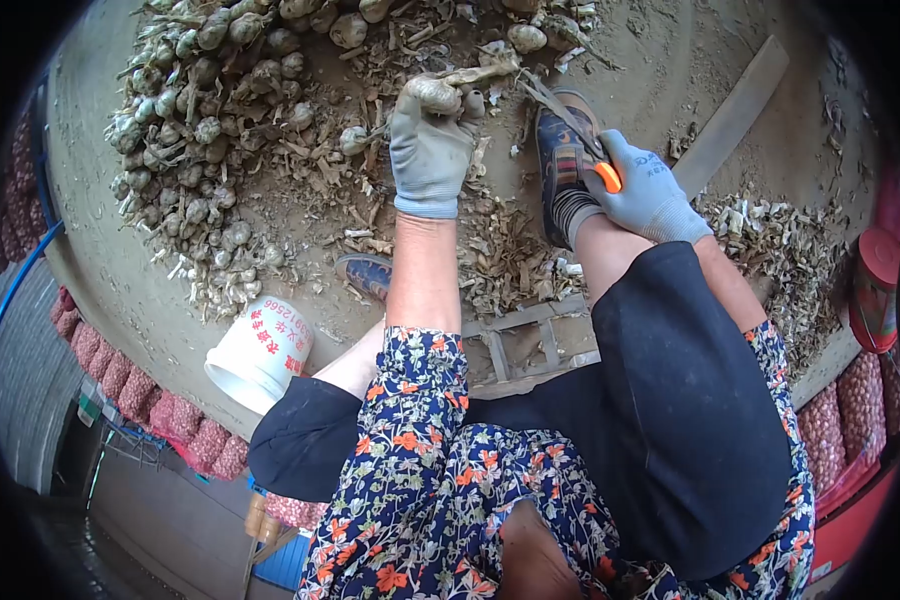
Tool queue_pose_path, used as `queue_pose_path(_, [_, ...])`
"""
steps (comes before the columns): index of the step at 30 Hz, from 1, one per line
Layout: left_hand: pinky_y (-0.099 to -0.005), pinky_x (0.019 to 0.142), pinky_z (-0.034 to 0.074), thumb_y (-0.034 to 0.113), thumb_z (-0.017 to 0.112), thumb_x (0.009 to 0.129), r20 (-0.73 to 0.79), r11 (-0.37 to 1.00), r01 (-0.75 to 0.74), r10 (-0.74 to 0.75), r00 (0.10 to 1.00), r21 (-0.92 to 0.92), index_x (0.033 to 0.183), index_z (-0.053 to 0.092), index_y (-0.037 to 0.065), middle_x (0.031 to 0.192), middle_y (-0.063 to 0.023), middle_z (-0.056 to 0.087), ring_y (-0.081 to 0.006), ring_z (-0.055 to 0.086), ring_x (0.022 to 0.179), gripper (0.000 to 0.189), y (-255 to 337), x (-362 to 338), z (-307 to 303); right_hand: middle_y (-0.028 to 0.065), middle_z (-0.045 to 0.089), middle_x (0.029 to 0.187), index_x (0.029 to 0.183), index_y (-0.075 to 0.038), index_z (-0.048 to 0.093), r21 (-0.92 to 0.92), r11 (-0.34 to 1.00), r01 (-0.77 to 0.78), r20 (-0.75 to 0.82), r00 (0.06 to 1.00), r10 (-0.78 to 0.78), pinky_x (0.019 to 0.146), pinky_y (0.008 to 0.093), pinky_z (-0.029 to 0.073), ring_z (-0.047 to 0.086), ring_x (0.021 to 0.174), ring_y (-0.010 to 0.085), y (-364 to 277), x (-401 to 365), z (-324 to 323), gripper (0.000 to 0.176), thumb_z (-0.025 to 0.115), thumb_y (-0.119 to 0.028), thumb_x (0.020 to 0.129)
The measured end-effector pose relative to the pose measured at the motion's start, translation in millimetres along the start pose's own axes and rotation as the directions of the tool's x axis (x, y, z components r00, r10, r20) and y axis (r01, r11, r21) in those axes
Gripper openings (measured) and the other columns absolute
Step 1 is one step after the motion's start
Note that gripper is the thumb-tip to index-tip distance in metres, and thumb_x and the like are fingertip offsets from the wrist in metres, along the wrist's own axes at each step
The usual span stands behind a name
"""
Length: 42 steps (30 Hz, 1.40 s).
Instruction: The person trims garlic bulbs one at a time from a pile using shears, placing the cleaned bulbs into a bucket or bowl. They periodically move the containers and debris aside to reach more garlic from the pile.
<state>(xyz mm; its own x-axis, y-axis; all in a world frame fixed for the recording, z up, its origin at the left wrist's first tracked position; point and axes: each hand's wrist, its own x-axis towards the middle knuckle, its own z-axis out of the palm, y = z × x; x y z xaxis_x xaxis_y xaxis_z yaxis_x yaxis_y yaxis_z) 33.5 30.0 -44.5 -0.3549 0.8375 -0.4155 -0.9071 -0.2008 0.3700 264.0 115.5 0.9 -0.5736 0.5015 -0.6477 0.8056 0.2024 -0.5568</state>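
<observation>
My left hand (432,150), in a pale grey glove, is closed around a garlic bulb (434,95). The bulb's dry stalk (485,70) points off to the right. My right hand (642,185), gloved as well, grips scissors (570,115) with an orange handle. Their blades reach up and left toward the end of the stalk; whether they touch it I cannot make out. Beyond my left hand lies a large heap of garlic bulbs (205,130) with stalks and dry leaves.
A white bucket (260,350) with red lettering lies tipped by my left knee. Trimmed husks (780,250) are piled at the right, near a flat board (735,110). A red container (876,290) stands at the far right. Filled mesh sacks (135,390) line the left edge.
</observation>
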Motion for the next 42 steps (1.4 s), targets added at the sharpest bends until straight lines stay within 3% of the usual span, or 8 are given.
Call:
queue_pose_path(17, [-0.0461,0.083,0.049,0.001,0.052,0.077,-0.367,0.949,0.036,0.086,0.926,0.313,0.107,0.045,0.004,0.087,-0.0096,0.058,-0.0250,0.057,0.083,0.031,-12.9,-1.3,8.4,0.0243,0.062,0.090,0.101,-0.003,0.045,-0.013,1.000,-0.026,-0.027,0.999,0.025,0.078,0.0477,0.046,0.060,0.090,0.0408,-1.7,16.6,13.6,0.033,0.056,-0.030,0.085])
queue_pose_path(21, [-0.0372,0.077,0.049,0.014,0.057,0.080,-0.193,0.427,0.108,0.161,0.968,0.898,0.108,0.055,0.005,0.089,-0.0096,0.062,-0.0215,0.060,0.079,0.030,9.0,22.4,-14.8,0.0265,0.062,0.091,0.099,-0.001,0.046,0.083,0.972,-0.220,-0.123,0.966,0.229,0.078,0.0477,0.045,0.059,0.092,0.0424,31.7,12.9,12.8,0.035,0.058,-0.031,0.084])
queue_pose_path(22, [-0.0364,0.079,0.049,0.020,0.059,0.079,-0.176,-0.028,0.181,0.129,0.976,0.983,0.110,0.057,0.006,0.092,-0.0107,0.063,-0.0228,0.062,0.082,0.034,1.2,32.3,10.1,0.0265,0.062,0.091,0.099,-0.001,0.046,0.087,0.971,-0.225,-0.117,0.965,0.234,0.078,0.0477,0.045,0.059,0.092,0.0424,31.7,11.6,12.4,0.035,0.058,-0.031,0.084])
queue_pose_path(26, [-0.0409,0.087,0.047,0.033,0.067,0.074,0.033,-0.832,0.056,0.089,0.996,0.552,0.123,0.053,0.014,0.099,-0.0164,0.066,-0.0356,0.062,0.094,0.055,-41.3,67.2,23.9,0.0260,0.062,0.091,0.100,-0.001,0.046,0.067,0.968,-0.243,-0.118,0.961,0.249,0.079,0.0461,0.046,0.059,0.092,0.0413,22.9,17.2,-0.7,0.038,0.058,-0.033,0.083])
queue_pose_path(30, [-0.0386,0.081,0.052,0.026,0.067,0.077,0.027,-0.725,0.047,0.091,0.996,0.688,0.122,0.052,0.009,0.098,-0.0127,0.066,-0.0306,0.064,0.090,0.050,-24.2,73.1,15.2,0.0230,0.063,0.094,0.103,-0.003,0.044,-0.087,0.967,-0.241,0.031,0.969,0.245,0.079,0.0442,0.048,0.061,0.093,0.0379,17.4,12.9,-1.8,0.038,0.058,-0.033,0.084])
queue_pose_path(32, [-0.0315,0.073,0.055,0.016,0.066,0.080,-0.262,0.519,0.236,-0.024,0.965,0.821,0.116,0.052,0.003,0.097,-0.0094,0.065,-0.0228,0.065,0.086,0.041,-7.3,56.5,9.2,0.0221,0.063,0.094,0.105,-0.004,0.044,-0.118,0.984,-0.135,0.015,0.990,0.137,0.079,0.0437,0.048,0.061,0.092,0.0366,18.3,5.8,1.3,0.038,0.059,-0.031,0.084])
queue_pose_path(33, [-0.0237,0.067,0.055,0.009,0.064,0.082,-0.277,0.664,0.237,-0.047,0.960,0.709,0.112,0.052,0.000,0.095,-0.0082,0.064,-0.0156,0.065,0.081,0.033,-2.0,46.7,8.1,0.0208,0.062,0.095,0.108,-0.005,0.043,-0.101,0.992,-0.070,-0.076,0.995,0.062,0.078,0.0441,0.049,0.061,0.092,0.0360,18.7,2.6,5.9,0.038,0.060,-0.029,0.083])
queue_pose_path(42, [-0.0395,0.080,0.054,0.012,0.061,0.085,-0.041,0.946,0.144,-0.138,0.990,0.291,0.108,0.057,0.006,0.104,-0.0116,0.062,-0.0206,0.062,0.093,0.025,-9.9,3.9,16.6,0.0203,0.060,0.096,0.109,-0.006,0.045,-0.113,0.977,0.181,-0.242,0.949,-0.204,0.079,0.0456,0.046,0.060,0.092,0.0372,-8.8,22.4,7.6,0.037,0.059,-0.027,0.083])
